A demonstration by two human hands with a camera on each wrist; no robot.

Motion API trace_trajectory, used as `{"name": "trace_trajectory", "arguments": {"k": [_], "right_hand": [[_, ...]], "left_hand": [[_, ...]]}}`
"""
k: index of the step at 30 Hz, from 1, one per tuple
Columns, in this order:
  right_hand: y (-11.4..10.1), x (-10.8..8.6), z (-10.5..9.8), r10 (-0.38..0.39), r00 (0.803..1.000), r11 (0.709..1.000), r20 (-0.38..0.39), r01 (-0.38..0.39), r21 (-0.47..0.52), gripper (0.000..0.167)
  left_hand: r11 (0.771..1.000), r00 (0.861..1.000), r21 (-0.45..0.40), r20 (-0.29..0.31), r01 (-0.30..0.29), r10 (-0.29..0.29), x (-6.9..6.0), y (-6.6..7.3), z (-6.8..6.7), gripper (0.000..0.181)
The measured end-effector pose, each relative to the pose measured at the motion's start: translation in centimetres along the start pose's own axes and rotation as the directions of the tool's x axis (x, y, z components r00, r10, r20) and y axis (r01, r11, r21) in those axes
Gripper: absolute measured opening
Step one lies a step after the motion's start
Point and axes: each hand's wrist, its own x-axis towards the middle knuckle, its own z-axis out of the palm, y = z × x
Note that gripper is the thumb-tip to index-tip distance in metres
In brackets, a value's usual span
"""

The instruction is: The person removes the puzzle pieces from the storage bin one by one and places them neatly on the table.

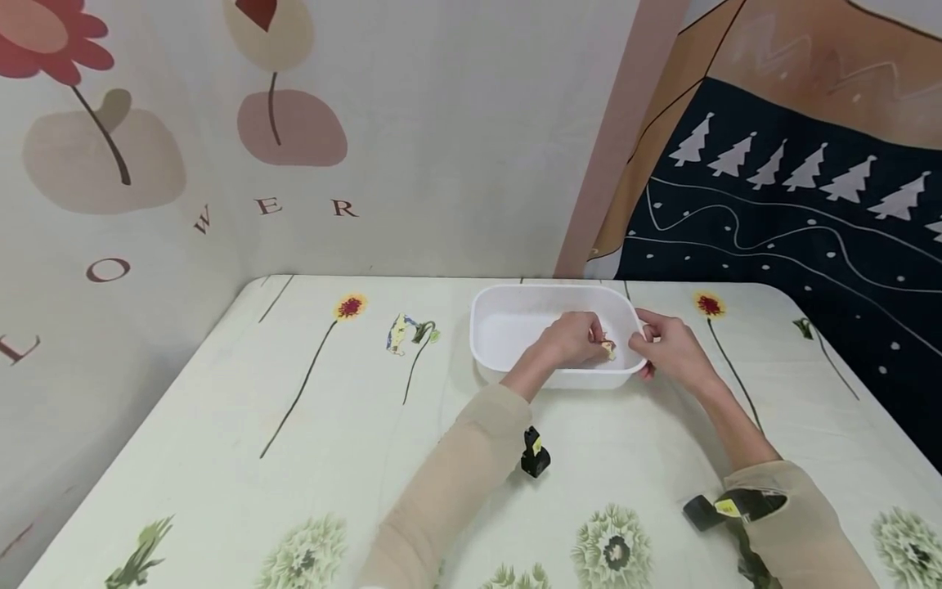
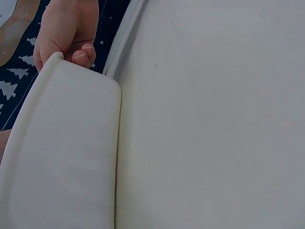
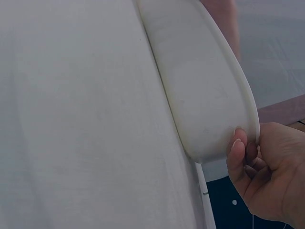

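A white plastic tub (image 1: 515,378) stands near the table's back edge. My left hand (image 1: 572,339) reaches over its front rim, fingers curled down inside at the right end, beside a small yellow and red item (image 1: 607,347); whether the fingers grip it cannot be told. With thumb and fingers my right hand (image 1: 668,348) pinches the tub's right rim. In the right wrist view that hand (image 3: 271,174) holds the rim of the tub (image 3: 205,90). The left wrist view shows the tub's outer wall (image 2: 71,143) and the right hand (image 2: 69,33) at its corner.
A colourful crinkled piece (image 1: 397,334) lies left of the tub, on or printed on the flowered tablecloth (image 1: 221,393). Behind the table hang a pale printed curtain (image 1: 456,147) and a dark cloth with white trees (image 1: 773,213). Black wrist cameras sit by both sleeves.
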Motion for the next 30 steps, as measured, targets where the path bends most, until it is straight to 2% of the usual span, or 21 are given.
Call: {"name": "trace_trajectory", "arguments": {"k": [6,9,18,25,30], "right_hand": [[0.1,-0.1,0.0,-0.008,1.0,1.0,-0.002,0.008,0.017,0.063],[0.2,-0.1,0.1,-0.016,1.0,1.0,-0.002,0.016,0.019,0.062],[0.0,0.0,0.0,-0.002,1.0,1.0,-0.004,0.002,0.001,0.062],[0.1,0.1,0.0,0.002,1.0,1.0,-0.002,-0.002,-0.006,0.061],[0.0,0.0,0.0,-0.002,1.0,1.0,-0.008,0.002,-0.011,0.062]], "left_hand": [[0.986,1.0,0.167,0.023,-0.01,0.006,0.2,1.0,0.2,0.024],[0.98,1.0,0.197,0.014,0.003,-0.006,0.4,1.2,0.5,0.021],[0.996,0.999,0.084,-0.045,0.012,-0.008,0.7,1.1,0.6,0.017],[0.993,0.993,-0.108,-0.103,0.039,-0.05,0.7,1.0,0.4,0.019],[0.99,0.994,-0.136,-0.096,0.028,-0.042,0.4,1.0,-0.1,0.025]]}}
